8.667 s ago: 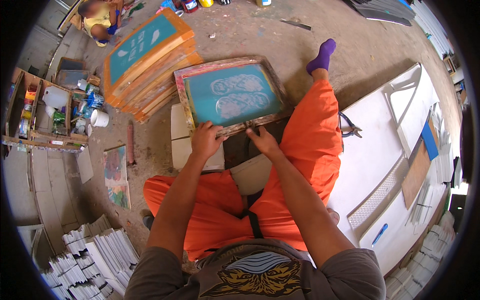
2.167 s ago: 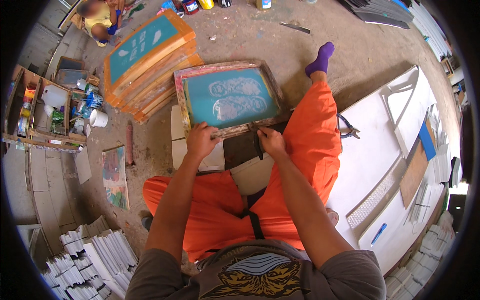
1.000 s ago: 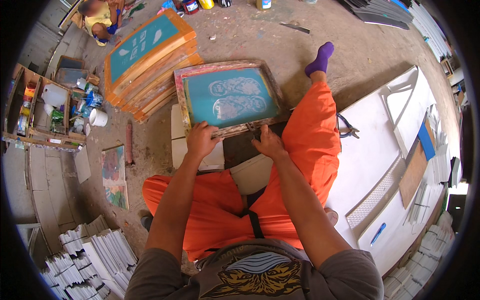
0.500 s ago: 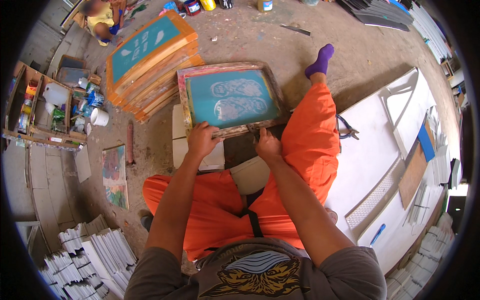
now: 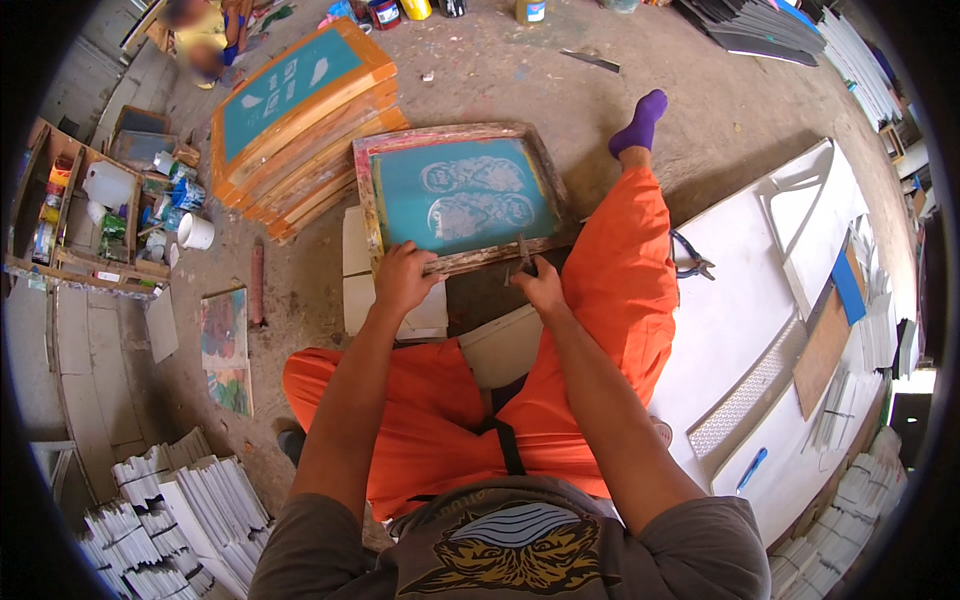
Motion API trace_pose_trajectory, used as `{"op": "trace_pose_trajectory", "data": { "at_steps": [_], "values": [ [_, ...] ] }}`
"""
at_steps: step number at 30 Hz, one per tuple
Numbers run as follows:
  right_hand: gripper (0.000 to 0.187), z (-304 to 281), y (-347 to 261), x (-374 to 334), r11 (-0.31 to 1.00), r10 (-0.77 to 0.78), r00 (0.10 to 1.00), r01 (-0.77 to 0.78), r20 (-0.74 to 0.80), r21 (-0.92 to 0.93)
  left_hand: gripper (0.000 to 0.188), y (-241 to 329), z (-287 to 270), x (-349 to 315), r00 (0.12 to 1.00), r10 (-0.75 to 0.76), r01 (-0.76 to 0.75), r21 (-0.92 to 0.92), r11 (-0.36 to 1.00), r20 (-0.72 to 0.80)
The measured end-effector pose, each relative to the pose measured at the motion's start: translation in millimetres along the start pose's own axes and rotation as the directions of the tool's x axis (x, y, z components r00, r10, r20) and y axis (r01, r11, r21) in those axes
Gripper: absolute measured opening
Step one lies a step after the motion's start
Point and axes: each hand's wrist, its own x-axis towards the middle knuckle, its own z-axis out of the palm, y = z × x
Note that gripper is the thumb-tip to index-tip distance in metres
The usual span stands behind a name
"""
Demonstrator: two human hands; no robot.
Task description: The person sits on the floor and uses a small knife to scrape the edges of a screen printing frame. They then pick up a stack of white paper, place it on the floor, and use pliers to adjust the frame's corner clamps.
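Observation:
A silk-screen frame (image 5: 545, 165) with worn wooden sides lies between my legs. Its blue-green mesh (image 5: 400, 190) carries two whitish shoe-sole-shaped patterns. My left hand (image 5: 403, 277) grips the near rail close to its left corner, fingers curled over the wood. In my right hand (image 5: 541, 287), closed at the right part of that rail, is a small dark metal tool (image 5: 523, 250); its upper end reaches over the frame's edge. The fingers partly cover the tool, so its exact kind cannot be made out.
Wooden screen frames (image 5: 300, 95) stand stacked at the far left. Left of them is a wooden rack (image 5: 80, 280) with paint containers. Pliers (image 5: 700, 265) lie on a white board (image 5: 735, 330) to my right, with a blue cutter (image 5: 752, 470). Another person (image 5: 205, 40) sits far left.
My right hand has turned and shifted slightly right, and the metal tool now stands up across the frame's near rail. The left hand keeps its grip.

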Motion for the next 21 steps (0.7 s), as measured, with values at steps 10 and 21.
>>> {"op": "trace_pose_trajectory", "data": {
  "at_steps": [10,21],
  "values": [
    [0.069,-3,3,-16,0.995,-0.074,0.958,0.087,0.277,-0.038,0.043,1,2,2,1.0,-0.001,0.001,0.005,1.0,-0.003],
    [0.044,7,-12,5,0.995,0.003,0.958,0.026,0.287,-0.097,0.043,4,-1,2,1.0,0.013,-0.013,-0.003,1.0,-0.023]
  ]
}}
